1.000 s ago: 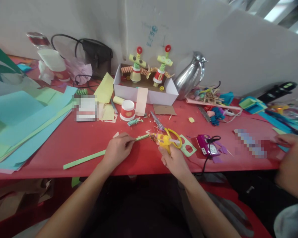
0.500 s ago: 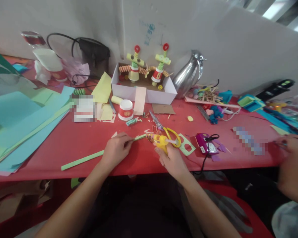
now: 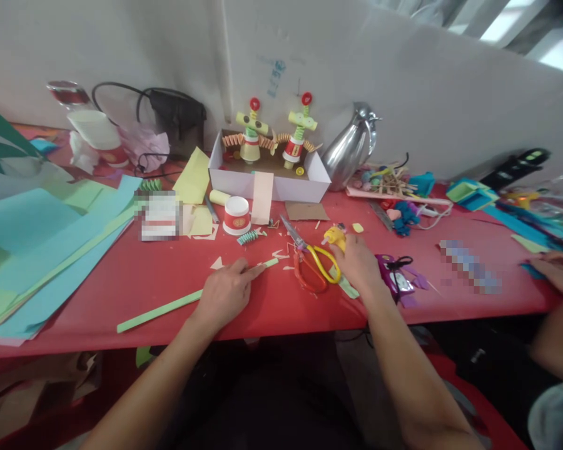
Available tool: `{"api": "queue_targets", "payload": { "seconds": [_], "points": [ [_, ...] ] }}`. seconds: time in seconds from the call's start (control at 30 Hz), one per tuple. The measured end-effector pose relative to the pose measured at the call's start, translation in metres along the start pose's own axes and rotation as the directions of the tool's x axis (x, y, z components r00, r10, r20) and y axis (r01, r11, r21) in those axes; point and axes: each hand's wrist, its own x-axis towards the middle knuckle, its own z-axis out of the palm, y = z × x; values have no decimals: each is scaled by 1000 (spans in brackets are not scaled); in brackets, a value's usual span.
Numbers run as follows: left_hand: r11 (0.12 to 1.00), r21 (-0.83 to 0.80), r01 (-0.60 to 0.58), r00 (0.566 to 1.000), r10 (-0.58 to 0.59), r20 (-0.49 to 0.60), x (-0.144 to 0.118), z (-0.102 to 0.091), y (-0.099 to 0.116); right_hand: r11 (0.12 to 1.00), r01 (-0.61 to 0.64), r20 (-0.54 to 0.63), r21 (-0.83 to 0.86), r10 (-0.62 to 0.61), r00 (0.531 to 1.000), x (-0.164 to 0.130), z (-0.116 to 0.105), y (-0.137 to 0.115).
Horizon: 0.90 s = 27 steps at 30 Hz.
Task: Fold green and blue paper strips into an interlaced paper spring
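My left hand (image 3: pixel 225 292) rests on the red table (image 3: pixel 122 275), its fingers pressing down a long green paper strip (image 3: pixel 159 309) that runs from the front left to just past my fingertips. Further right and back, my right hand (image 3: pixel 359 262) is closed around a small yellow tool (image 3: pixel 334 236), held just above the table. Between my two hands lie scissors (image 3: pixel 312 262) with yellow and red handles, untouched. A green cut-out piece (image 3: pixel 347 289) pokes out from under my right wrist.
A white box (image 3: pixel 269 182) with two paper figures stands at the back, a metal jug (image 3: pixel 349 150) beside it. A paper cup (image 3: pixel 237 215), coloured paper sheets (image 3: pixel 37 231), a purple device (image 3: pixel 389 275) with a cord and craft scraps lie around. Another person's hand (image 3: pixel 560 275) rests far right.
My right hand has left the strip's end and moved right and back with the yellow tool. The left hand has gone from pinching the strip to pressing it flat.
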Motion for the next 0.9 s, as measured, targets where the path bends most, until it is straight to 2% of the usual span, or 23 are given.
{"api": "queue_targets", "payload": {
  "seconds": [0.17,0.4,0.5,0.57,0.6,0.67,0.7,0.8,0.9],
  "points": [
    [991,123,-58,997,53,47,3,-3,7,1000,0,5,-14,0,1000,4,10,5],
    [992,117,-38,997,30,66,3,-8,11,1000,-26,-19,-6,25,1000,16,17,24],
    [991,127,-42,998,34,61,2,-6,10,999,-26,-96,-18,24,995,11,13,20],
    [992,120,-44,998,39,46,1,-2,8,998,55,-192,8,-52,980,0,7,7],
    [994,103,-39,999,36,34,0,-1,6,988,145,-224,51,-130,966,-7,4,-2],
    [998,58,-22,1000,21,15,-1,1,4,904,385,-198,186,-349,916,-23,-1,-23],
    [999,42,-16,1000,15,12,-1,1,4,858,450,-189,248,-413,891,-31,-2,-34],
    [999,46,-27,999,26,23,-1,0,3,808,506,-157,302,-481,863,-45,-1,-62],
    [996,76,-45,998,41,54,-1,-3,3,819,528,-107,224,-518,849,-47,3,-75]
  ]
}}
